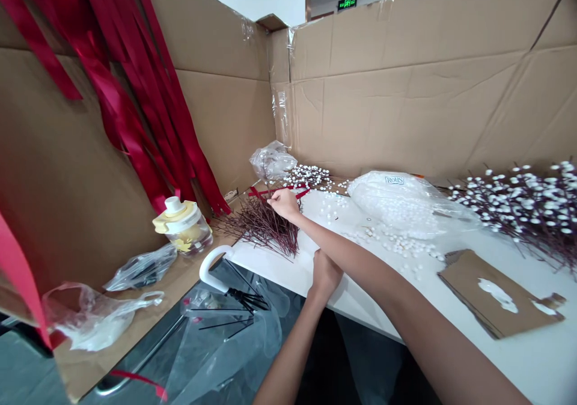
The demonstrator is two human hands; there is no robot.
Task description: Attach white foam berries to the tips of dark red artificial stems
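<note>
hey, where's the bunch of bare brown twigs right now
In the head view, the bare brown twigs lie left of centre, at the left end of the white tabletop, by the right hand, with the yellow-lidded bottle to their left.

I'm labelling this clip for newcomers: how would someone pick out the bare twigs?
Start where the cardboard walls meet, then drop to the white table. At its left end, by the right hand, lies a tangled pile of twigs. Dark reddish-brown, it is bare, unlike the white-beaded sprigs behind.

Cardboard walls (taped corner), white table
</note>
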